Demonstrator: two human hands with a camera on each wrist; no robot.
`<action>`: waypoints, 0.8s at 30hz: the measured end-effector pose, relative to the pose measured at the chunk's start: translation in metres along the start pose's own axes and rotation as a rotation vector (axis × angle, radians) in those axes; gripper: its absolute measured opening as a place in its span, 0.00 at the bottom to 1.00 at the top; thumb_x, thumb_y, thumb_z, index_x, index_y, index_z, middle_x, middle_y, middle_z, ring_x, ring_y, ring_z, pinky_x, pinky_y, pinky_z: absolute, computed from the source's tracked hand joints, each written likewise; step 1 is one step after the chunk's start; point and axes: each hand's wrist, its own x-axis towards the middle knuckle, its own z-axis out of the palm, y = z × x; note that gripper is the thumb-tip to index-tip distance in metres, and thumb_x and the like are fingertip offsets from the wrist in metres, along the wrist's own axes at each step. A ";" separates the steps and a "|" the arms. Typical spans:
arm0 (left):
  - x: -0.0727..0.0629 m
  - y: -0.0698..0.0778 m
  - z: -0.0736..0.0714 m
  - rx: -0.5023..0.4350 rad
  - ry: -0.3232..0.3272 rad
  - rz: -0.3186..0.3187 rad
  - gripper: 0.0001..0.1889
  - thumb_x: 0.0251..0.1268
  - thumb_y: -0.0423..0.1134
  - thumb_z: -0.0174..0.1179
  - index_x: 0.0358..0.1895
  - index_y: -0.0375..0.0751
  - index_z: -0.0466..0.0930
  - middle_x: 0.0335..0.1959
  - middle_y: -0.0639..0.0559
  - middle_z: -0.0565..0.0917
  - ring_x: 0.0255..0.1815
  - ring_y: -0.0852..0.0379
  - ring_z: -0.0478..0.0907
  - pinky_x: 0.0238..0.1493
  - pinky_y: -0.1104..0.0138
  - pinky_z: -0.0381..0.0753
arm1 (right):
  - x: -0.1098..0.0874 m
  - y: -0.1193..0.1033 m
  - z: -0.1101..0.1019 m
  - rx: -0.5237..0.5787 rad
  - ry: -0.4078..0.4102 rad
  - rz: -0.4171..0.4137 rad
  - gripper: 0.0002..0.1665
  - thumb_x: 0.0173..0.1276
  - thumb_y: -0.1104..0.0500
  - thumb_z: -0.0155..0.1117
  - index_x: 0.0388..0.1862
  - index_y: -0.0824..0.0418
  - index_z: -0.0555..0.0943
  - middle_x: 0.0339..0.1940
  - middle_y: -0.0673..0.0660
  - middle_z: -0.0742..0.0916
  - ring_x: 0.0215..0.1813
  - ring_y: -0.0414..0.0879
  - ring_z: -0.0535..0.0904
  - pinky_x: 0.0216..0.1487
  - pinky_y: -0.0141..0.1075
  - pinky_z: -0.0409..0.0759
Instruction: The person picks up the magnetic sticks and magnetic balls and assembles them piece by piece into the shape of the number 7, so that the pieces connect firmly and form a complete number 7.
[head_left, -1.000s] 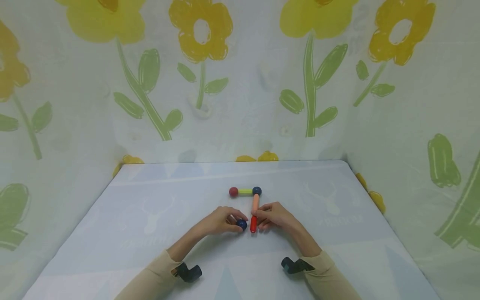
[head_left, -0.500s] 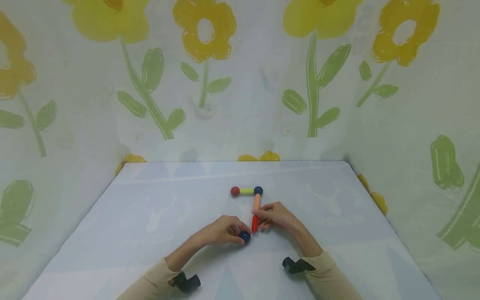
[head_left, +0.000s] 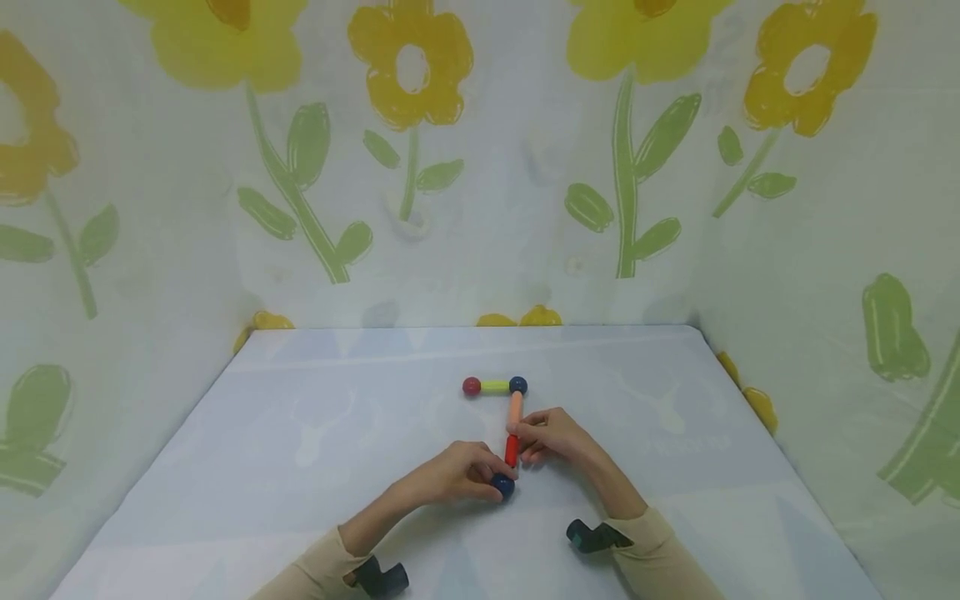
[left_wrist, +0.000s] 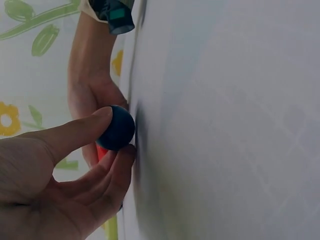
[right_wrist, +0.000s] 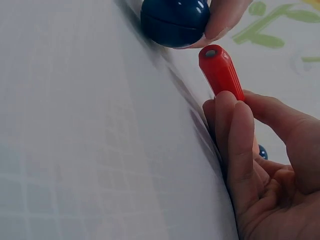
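Observation:
My left hand (head_left: 459, 473) pinches a dark blue ball (head_left: 503, 487) between thumb and fingers, close over the table. In the right wrist view the ball (right_wrist: 175, 22) shows a seam round its middle and lies just off the end of a red magnetic rod (right_wrist: 220, 72), whose tip has a small metal disc. Thumb and fingers of my right hand (head_left: 557, 435) grip this rod where it meets a peach rod (head_left: 516, 407). Beyond, the peach rod reaches a second blue ball (head_left: 518, 385). A yellow-green rod (head_left: 495, 387) runs left from there to a red ball (head_left: 472, 387).
The pieces lie on a pale patterned table (head_left: 360, 367). Flower-printed cloth (head_left: 517, 167) walls it in at the back and both sides. A dark camera mount (head_left: 592, 536) sits on the right wrist, another (head_left: 386, 578) on the left.
My left hand has brought the blue ball nearer and to the right, from beside the red rod to its near end. The right hand keeps its grip on the rods, almost still.

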 end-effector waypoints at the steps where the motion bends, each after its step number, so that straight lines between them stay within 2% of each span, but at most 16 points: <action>1: 0.000 0.001 0.000 0.000 0.007 0.004 0.15 0.59 0.36 0.69 0.51 0.49 0.86 0.40 0.53 0.82 0.36 0.65 0.79 0.44 0.77 0.80 | 0.000 0.000 0.000 0.002 0.000 -0.001 0.29 0.62 0.43 0.70 0.49 0.66 0.82 0.28 0.55 0.88 0.23 0.40 0.83 0.28 0.29 0.82; 11: 0.000 0.003 -0.002 0.029 0.054 0.030 0.16 0.61 0.38 0.68 0.53 0.46 0.85 0.40 0.52 0.81 0.37 0.65 0.79 0.44 0.77 0.80 | -0.001 -0.001 0.003 -0.019 0.013 -0.018 0.28 0.63 0.43 0.69 0.50 0.66 0.83 0.27 0.55 0.88 0.23 0.40 0.83 0.27 0.29 0.81; 24: 0.003 0.000 0.003 0.004 0.051 0.016 0.16 0.60 0.38 0.69 0.52 0.46 0.85 0.40 0.53 0.81 0.37 0.66 0.78 0.43 0.78 0.80 | -0.005 0.000 0.003 -0.028 0.023 -0.034 0.30 0.62 0.41 0.70 0.49 0.66 0.83 0.26 0.55 0.88 0.23 0.41 0.84 0.28 0.30 0.82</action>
